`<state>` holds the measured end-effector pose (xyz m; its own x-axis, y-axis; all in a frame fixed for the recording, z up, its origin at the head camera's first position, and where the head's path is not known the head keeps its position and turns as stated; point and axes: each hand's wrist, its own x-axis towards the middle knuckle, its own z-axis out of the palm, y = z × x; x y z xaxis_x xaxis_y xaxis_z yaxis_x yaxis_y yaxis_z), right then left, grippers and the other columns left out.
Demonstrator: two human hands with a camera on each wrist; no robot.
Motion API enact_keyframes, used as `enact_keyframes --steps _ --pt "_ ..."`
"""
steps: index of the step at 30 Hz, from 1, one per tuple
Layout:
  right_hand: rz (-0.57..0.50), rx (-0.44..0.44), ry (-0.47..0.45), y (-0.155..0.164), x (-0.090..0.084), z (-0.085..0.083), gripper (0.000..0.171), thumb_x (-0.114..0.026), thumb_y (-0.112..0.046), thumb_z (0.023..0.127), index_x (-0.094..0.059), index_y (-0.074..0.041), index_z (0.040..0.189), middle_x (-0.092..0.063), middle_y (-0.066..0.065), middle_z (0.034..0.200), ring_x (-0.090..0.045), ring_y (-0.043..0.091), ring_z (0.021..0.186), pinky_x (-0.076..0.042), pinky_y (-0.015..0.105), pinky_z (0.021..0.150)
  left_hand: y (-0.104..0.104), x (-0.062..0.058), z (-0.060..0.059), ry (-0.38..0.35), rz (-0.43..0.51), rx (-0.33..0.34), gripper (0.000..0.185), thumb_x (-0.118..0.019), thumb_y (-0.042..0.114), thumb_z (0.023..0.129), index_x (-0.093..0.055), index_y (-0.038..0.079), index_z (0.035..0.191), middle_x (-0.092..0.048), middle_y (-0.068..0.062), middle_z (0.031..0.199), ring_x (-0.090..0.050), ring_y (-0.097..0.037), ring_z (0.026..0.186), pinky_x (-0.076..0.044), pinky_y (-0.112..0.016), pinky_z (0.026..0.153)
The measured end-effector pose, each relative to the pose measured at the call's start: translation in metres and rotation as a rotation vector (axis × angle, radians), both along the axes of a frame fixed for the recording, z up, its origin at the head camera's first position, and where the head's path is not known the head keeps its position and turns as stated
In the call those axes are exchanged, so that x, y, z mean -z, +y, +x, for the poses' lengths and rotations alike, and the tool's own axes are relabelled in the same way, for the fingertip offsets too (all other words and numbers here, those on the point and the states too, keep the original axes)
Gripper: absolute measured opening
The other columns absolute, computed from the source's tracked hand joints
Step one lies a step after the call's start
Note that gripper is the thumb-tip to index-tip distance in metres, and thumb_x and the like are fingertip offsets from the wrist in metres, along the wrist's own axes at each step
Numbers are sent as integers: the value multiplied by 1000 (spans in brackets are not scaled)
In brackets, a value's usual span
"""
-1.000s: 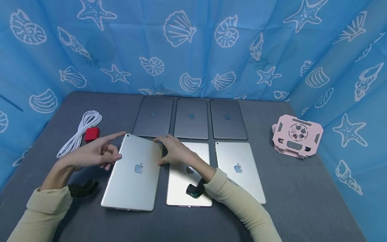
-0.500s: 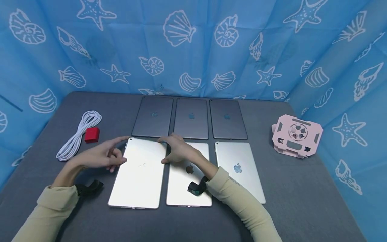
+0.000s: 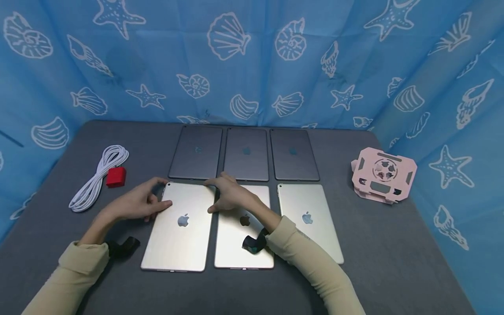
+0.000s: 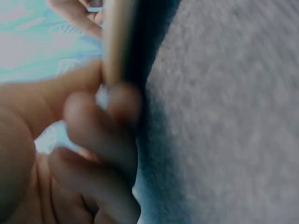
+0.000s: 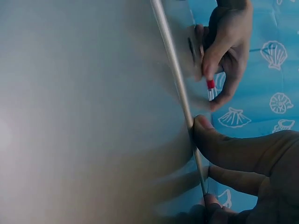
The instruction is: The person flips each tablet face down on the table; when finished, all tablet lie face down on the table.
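Observation:
A silver tablet (image 3: pixel 179 232) lies logo-up at the front left of a two-row grid on the grey table (image 3: pixel 393 245). My left hand (image 3: pixel 156 195) grips its far left corner, the fingers curled round the edge (image 4: pixel 119 46). My right hand (image 3: pixel 215 196) holds the far right corner, with the thumb (image 5: pixel 233 149) pressed against the side edge (image 5: pixel 180 95) and the fingers over the top edge. My right forearm lies across the middle silver tablet (image 3: pixel 236 249).
A third silver tablet (image 3: pixel 311 218) sits front right. Three dark grey tablets (image 3: pixel 246 153) form the back row. A coiled white cable (image 3: pixel 96 179) and a red charger (image 3: pixel 116 176) lie at the left. A pink stand (image 3: pixel 383 175) is at the right. Blue shell-print curtains surround the table.
The left silver tablet was slanted and raised in both hands. It now lies straight and level beside the middle one. Both hands have stayed at its far corners.

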<state>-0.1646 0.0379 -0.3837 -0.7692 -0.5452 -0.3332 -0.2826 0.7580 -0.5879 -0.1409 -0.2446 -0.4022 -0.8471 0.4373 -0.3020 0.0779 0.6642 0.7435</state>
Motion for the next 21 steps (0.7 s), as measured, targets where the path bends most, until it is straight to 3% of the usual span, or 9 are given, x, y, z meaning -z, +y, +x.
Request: enact_keyframes --steps 4,8,12,21 --pt "-9 -17 33 -1 1 0 73 -86 -22 84 -54 -15 149 -52 17 142 -43 32 133 -42 47 109 7 -4 1 125 -71 -10 63 -75 24 94 -43 -4 140 -58 1 63 -53 -13 51 -41 -26 50" --pt "0 -25 43 0 3 1 74 -85 -24 85 -52 -16 150 -51 16 143 -44 31 129 -43 44 104 14 -5 3 205 -179 -29 71 -82 31 87 -48 -4 139 -54 3 62 -48 -11 54 -36 -25 50" --pt "3 -26 31 1 2 2 74 -84 -25 86 -50 -17 152 -48 16 146 -43 31 130 -44 45 104 18 -4 5 239 -216 -72 71 -84 29 85 -51 -5 138 -51 2 63 -45 -12 55 -33 -26 50" --pt "9 -25 34 2 2 2 74 -84 -25 86 -50 -16 152 -49 17 144 -44 30 125 -44 43 100 22 -3 2 292 -209 -70 67 -86 24 83 -56 -5 135 -52 0 65 -46 -12 57 -35 -25 52"
